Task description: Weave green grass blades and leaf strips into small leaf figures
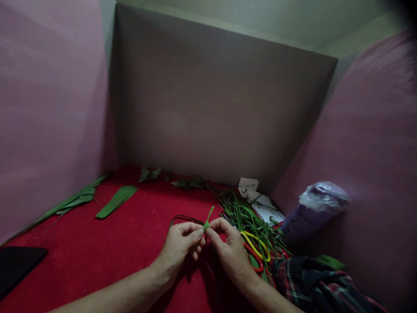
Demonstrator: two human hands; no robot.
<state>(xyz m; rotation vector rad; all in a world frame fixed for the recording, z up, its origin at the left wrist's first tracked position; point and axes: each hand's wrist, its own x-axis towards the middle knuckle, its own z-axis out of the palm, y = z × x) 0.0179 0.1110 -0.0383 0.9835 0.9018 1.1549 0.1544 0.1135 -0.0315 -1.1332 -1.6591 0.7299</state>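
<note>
A small folded piece of green leaf strip (206, 224) is pinched between my two hands, above the red cloth (130, 243). My left hand (184, 241) is closed on its left side with thumb and forefinger. From the other side my right hand (228, 245) grips it the same way. One narrow end of the strip points up between the fingertips, and a thin dark strand (182, 216) curves out behind my left hand. Just right of my right hand lie scissors with a yellow handle loop (257, 245) and a red one (256, 260), blades hidden.
Cut green leaf strips (247, 217) are heaped at the right, by white papers (265, 208) and a purple container (306, 215) topped with clear plastic. A broad leaf piece (116, 201) lies left. Folded leaf shapes (189, 182) line the back wall. Plaid fabric (312, 282) sits front right.
</note>
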